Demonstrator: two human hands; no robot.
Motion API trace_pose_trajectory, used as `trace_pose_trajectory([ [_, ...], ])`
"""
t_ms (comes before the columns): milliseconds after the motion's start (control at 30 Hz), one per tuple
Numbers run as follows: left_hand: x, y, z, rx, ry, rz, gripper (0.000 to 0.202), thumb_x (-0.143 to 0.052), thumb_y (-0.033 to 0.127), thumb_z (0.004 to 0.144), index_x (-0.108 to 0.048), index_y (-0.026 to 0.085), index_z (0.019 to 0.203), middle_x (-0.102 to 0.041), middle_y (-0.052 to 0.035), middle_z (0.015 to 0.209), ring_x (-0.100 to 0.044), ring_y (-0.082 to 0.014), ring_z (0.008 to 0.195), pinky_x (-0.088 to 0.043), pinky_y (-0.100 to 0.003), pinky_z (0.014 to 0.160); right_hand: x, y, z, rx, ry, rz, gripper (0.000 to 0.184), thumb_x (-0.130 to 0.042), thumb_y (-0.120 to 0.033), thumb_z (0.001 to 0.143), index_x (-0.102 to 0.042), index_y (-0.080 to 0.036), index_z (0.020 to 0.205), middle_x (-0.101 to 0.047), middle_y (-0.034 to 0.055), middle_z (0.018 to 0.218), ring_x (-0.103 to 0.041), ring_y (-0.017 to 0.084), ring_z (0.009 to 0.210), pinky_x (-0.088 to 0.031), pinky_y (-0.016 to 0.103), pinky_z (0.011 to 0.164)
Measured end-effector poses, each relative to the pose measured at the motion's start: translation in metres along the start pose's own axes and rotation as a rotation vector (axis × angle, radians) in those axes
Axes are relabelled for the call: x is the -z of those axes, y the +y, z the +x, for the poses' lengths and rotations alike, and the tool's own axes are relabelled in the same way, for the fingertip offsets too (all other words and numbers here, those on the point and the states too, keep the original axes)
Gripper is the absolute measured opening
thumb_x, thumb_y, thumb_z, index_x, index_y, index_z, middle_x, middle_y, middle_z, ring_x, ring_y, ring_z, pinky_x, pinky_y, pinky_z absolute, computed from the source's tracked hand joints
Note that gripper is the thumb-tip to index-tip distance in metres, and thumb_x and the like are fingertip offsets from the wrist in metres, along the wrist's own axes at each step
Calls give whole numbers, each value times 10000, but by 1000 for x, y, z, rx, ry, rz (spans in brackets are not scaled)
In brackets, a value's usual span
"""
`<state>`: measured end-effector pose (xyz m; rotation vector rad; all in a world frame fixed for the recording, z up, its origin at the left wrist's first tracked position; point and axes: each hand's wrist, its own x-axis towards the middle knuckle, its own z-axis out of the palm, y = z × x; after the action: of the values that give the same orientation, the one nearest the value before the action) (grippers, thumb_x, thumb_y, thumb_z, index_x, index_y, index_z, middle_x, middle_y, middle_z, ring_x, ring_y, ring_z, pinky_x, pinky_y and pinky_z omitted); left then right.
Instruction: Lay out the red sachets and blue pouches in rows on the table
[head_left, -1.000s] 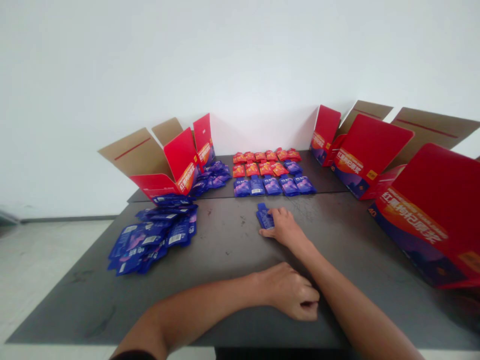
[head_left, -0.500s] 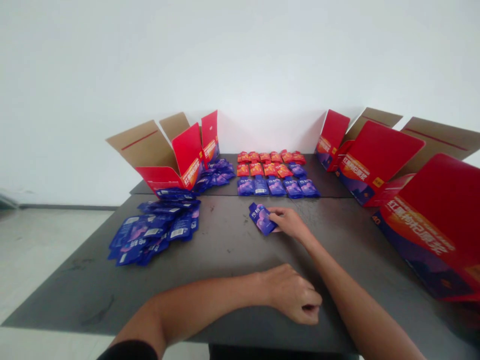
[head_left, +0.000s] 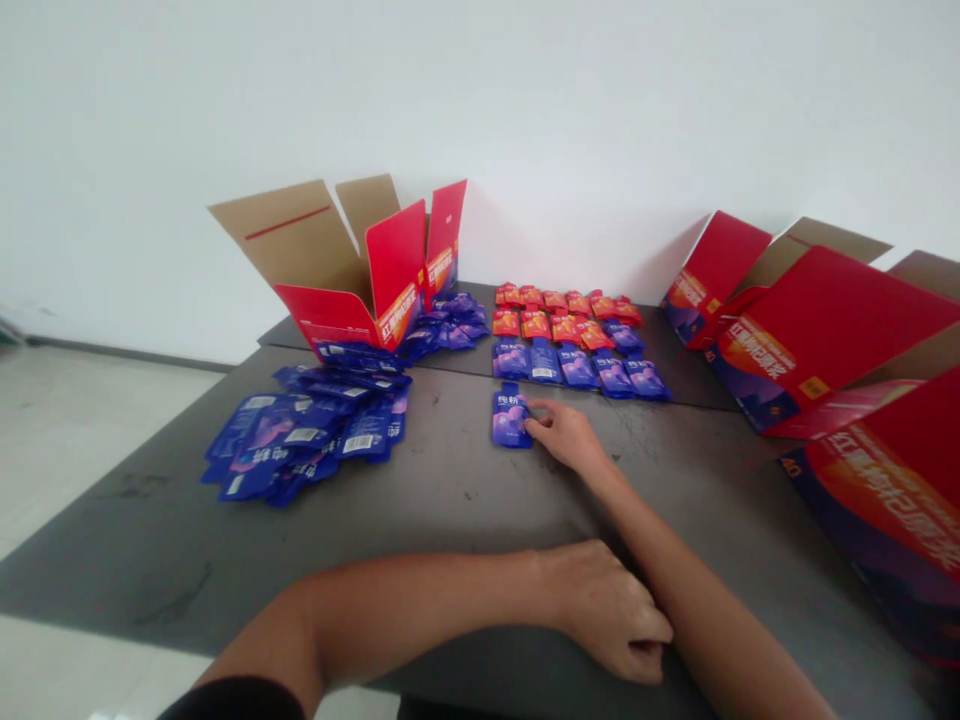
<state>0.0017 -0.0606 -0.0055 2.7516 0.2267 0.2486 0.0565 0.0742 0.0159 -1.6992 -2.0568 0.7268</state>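
Observation:
My right hand pinches the right edge of a blue-purple pouch, thumb on its face. The pouch lies on the dark table, or just over it, with its spout pointing away from me. Beyond it is a front row of blue pouches, with rows of red-orange pouches behind. My left hand is closed in a fist near the table's front edge, against or just beside my right forearm. Nothing shows in it. To the left lies a loose heap of blue pouches.
Open red cartons stand at the back left, with a smaller pile of blue pouches beside them. More open red cartons line the right side. A white wall rises behind the table.
My right hand has turned the pouch from a slant to nearly straight and moved it slightly away from me, towards the rows. My left fist has shifted right, towards my right forearm. The view has shifted.

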Motion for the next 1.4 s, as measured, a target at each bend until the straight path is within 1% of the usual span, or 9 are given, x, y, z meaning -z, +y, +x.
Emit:
trace_pose_trajectory([
  [100,1,1,-1,-1,20,18,292,-534,420,941,-695,198,840,-756,14,858,-705,-152,753,-435,-322,530,-4,5,0,51,35,30,347,-681,-296,914,-740,-206,1244,-770,12,807,-716,190,752,-497,281,737],
  [200,2,2,-1,4,24,32,284,-528,408,939,-695,199,844,-756,15,862,-709,-155,764,-440,-322,535,-9,8,-4,237,127,65,302,-696,-401,945,-767,-227,1181,-742,30,897,-670,169,717,-530,297,754],
  [333,-1,1,0,-4,32,47,302,-506,405,943,-701,194,848,-760,8,863,-716,-160,780,-465,-321,567,-13,12,-11,523,152,8,477,-821,-536,842,-766,-272,1235,-675,98,1200,-677,247,1054,-554,389,967],
  [433,-3,-1,0,-22,51,38,301,-515,411,931,-702,198,831,-757,10,845,-714,-161,772,-471,-320,576,-13,13,-13,636,118,-49,488,-827,-513,849,-749,-311,1286,-672,99,1244,-631,287,1200,-515,464,1067],
  [567,-5,-2,0,-22,102,47,290,-533,407,920,-705,202,807,-752,10,806,-701,-159,727,-443,-321,544,-14,15,-11,657,127,-72,415,-786,-481,900,-758,-300,1273,-700,89,1209,-641,275,1165,-522,461,1052],
  [767,-11,-2,-1,-24,159,45,281,-567,406,910,-695,201,767,-744,9,769,-688,-156,690,-403,-320,511,-15,15,-9,634,148,-86,425,-780,-481,906,-752,-298,1289,-700,85,1217,-631,270,1158,-517,448,1047],
  [1033,-5,0,0,-16,76,18,293,-523,398,917,-701,195,804,-757,2,824,-711,-168,752,-427,-322,538,-10,8,-13,575,97,-78,434,-751,-497,923,-735,-294,1306,-687,88,1250,-612,270,1199,-491,454,1084],
  [1233,0,0,0,-5,38,8,299,-527,413,935,-715,194,860,-759,-2,851,-724,-177,797,-458,-331,558,-8,9,-13,588,124,-84,466,-772,-522,896,-741,-281,1294,-684,99,1258,-609,286,1195,-498,456,1074],
  [1400,-11,-3,12,-80,1,5,407,-487,499,968,-766,212,895,-778,-14,872,-736,-184,841,-561,-335,681,-10,-12,-27,666,186,-45,410,-766,-538,893,-785,-255,1189,-703,117,1256,-628,295,1174,-498,472,1073],
])
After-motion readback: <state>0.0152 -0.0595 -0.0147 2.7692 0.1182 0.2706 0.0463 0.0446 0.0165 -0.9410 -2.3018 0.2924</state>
